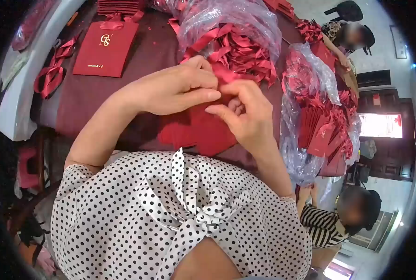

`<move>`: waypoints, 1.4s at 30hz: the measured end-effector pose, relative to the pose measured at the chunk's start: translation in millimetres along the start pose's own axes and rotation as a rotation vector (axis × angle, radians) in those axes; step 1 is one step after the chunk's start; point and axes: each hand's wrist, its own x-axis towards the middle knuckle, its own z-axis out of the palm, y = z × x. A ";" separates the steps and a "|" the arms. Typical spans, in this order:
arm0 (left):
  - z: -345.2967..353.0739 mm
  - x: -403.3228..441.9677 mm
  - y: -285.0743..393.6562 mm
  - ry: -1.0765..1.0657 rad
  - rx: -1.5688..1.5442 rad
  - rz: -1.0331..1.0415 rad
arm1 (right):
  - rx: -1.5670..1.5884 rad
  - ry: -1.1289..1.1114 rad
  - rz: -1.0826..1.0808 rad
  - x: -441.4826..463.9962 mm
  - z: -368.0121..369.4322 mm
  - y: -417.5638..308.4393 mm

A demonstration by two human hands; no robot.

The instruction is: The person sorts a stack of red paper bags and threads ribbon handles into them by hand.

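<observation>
Bright, soft indoor light; a panel (380, 125) at right (window or screen, unclear) glares white; plastic wrap (236, 21) glints; fisheye distortion bends the edges; corners fall black.

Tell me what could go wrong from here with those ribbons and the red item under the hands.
Tangling: the ribbon pile lies just beyond the left hand and right hand, so a loose strand could catch on the fingers.

Slipping: the red item lies close to the polka-dot blouse, so a forward lean might nudge or crease it.
</observation>
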 end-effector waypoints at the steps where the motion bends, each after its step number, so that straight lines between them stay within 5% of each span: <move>1: -4.8 -1.0 1.1 -0.082 -0.028 -0.042 | -0.041 -0.080 -0.018 -0.5 -3.1 2.3; 6: -15.9 1.2 3.2 -0.263 -0.109 -0.191 | -0.040 -0.128 -0.045 -13.0 -2.7 2.7; 8: -19.3 6.5 0.0 -0.322 -0.102 -0.148 | -0.002 -0.136 -0.058 -17.6 0.0 4.7; 10: -23.3 12.7 -3.8 -0.517 0.004 0.121 | 0.002 -0.129 -0.093 -19.1 -0.6 4.8; 14: -27.4 23.5 14.7 -0.502 0.094 0.218 | -0.004 -0.298 -0.029 -20.1 -17.1 -7.3; 17: -56.4 24.2 18.9 -0.269 0.216 0.126 | 0.041 -0.408 0.031 -24.2 -35.3 -21.8; 19: -61.1 27.4 15.1 -0.296 0.113 0.030 | 0.001 -0.305 0.011 -28.5 -33.2 -26.6; 25: -11.6 43.5 -14.1 -0.504 -0.152 0.205 | 0.019 -0.342 -0.098 -35.5 -34.9 -29.1; 28: -22.3 43.0 -7.2 -0.540 -0.029 0.075 | -0.004 -0.349 -0.060 -41.5 -43.9 -32.4; 30: -42.1 35.7 -21.0 -0.243 0.178 0.248 | -0.132 -0.235 -0.091 -46.1 -52.7 -32.6; 31: -53.3 27.9 -16.4 -0.193 0.175 0.067 | -0.205 -0.123 -0.166 -41.0 -54.5 -31.6; 34: -36.5 21.5 -23.8 0.006 0.063 -0.015 | -0.127 -0.084 0.027 -34.3 -48.6 -24.4; 35: -21.7 19.3 -31.9 0.174 -0.102 0.037 | -0.181 -0.050 -0.017 -31.2 -48.0 -23.6; 37: -10.4 10.0 -7.1 0.406 -0.330 -0.254 | -0.238 0.087 -0.104 -25.9 -43.9 -19.0; 38: -3.6 5.0 -6.3 0.568 -0.298 -0.190 | -0.274 0.141 -0.093 -21.9 -45.1 -18.7; 42: 10.7 -20.9 32.4 0.328 -0.032 -0.069 | -0.016 0.284 0.052 -12.9 -37.9 -18.1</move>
